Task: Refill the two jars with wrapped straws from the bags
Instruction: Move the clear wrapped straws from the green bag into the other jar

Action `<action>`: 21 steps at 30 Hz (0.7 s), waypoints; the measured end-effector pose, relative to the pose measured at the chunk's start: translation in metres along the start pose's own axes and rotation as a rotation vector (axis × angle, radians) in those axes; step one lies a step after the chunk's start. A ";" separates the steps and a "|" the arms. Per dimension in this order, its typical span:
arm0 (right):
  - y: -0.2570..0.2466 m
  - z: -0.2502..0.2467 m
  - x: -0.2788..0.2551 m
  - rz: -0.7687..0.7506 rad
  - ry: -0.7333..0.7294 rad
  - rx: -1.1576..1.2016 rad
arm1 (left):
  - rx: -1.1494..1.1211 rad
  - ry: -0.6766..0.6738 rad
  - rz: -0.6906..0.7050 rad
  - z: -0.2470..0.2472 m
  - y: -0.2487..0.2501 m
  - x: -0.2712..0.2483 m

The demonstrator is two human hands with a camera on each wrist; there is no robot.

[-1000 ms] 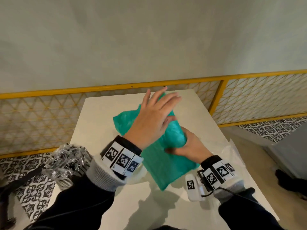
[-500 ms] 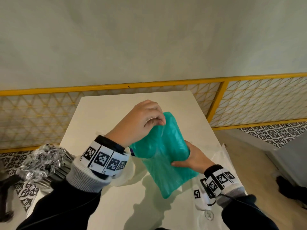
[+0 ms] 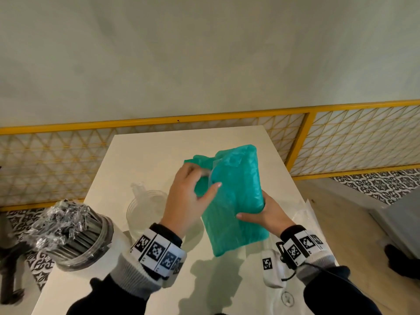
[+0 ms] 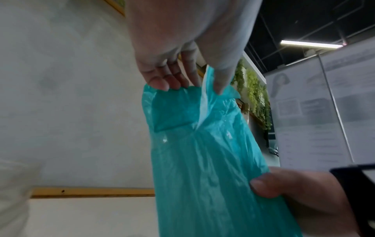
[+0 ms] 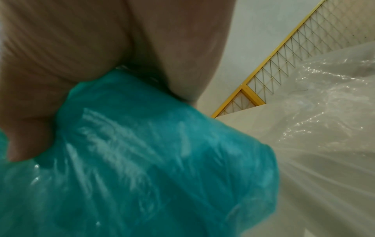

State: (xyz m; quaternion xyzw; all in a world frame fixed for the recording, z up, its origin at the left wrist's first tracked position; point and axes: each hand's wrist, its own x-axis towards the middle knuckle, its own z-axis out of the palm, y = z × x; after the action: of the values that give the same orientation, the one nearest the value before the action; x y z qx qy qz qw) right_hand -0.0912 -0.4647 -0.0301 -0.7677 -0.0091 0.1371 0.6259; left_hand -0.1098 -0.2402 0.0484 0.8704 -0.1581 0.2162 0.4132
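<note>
Since half a second ago the camera has tipped down a bit, so the jar of dark wrapped straws [image 3: 75, 233] at the left edge of the white table [image 3: 150, 155] and the empty clear jar [image 3: 145, 210] beside it show more fully. Left hand [image 3: 191, 201] has its fingers and thumb pinching the loose top of the teal bag [image 3: 236, 196], spreading the mouth open. Right hand [image 3: 266, 214] is wrapped round the bag's lower half from the right side, thumb [image 4: 263, 187] pressed on the front, holding it up off the table. Crinkly clear plastic [image 5: 324, 112] lies on the table just right of that hand.
</note>
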 end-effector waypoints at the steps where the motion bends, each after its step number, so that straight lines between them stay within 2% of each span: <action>1: 0.001 0.000 0.000 0.008 -0.003 0.000 | -0.039 -0.008 -0.016 0.000 -0.002 0.002; 6: 0.013 0.000 0.002 0.020 0.003 -0.017 | -0.259 -0.139 -0.186 -0.018 0.013 0.019; 8: 0.017 0.003 0.001 0.006 0.001 -0.046 | -0.252 -0.153 -0.173 -0.029 0.021 0.030; 12: 0.027 0.006 -0.001 0.000 -0.029 -0.058 | -0.141 -0.048 -0.105 -0.051 0.031 0.054; 16: 0.013 0.006 -0.005 -0.040 -0.064 -0.098 | -0.088 -0.207 -0.108 -0.060 0.039 0.063; 19: -0.021 0.002 -0.008 -0.158 -0.040 -0.041 | -0.074 -0.312 -0.146 -0.058 0.042 0.062; 21: -0.050 -0.001 -0.012 -0.298 -0.040 -0.018 | -0.096 -0.314 -0.165 -0.056 0.043 0.062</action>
State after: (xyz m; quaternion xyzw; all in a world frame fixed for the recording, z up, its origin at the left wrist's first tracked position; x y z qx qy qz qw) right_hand -0.0943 -0.4572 0.0203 -0.7605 -0.1365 0.0577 0.6322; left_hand -0.0897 -0.2277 0.1395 0.8827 -0.1586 0.0353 0.4409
